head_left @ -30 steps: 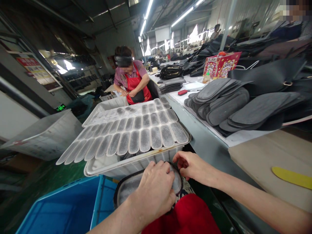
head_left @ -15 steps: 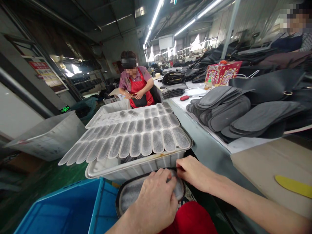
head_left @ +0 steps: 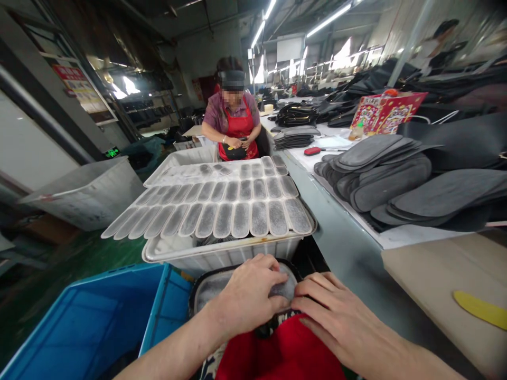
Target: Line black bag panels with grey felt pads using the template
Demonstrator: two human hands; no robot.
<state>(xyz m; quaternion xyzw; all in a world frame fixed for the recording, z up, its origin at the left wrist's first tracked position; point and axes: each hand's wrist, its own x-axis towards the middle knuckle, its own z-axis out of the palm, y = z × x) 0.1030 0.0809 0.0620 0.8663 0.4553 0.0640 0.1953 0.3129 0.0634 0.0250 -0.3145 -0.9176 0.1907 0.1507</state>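
At six o'clock, nearest of all, the left hand (head_left: 249, 298) and right hand (head_left: 330, 311) both pinch one end of a grey insole (head_left: 209, 289), with a blue crate (head_left: 99, 322) at eight o'clock and a white tub (head_left: 222, 254) beyond at twelve.

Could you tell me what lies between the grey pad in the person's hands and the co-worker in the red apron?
In the head view, a white tub topped with rows of grey oval pieces lies between the grey pad and the co-worker.
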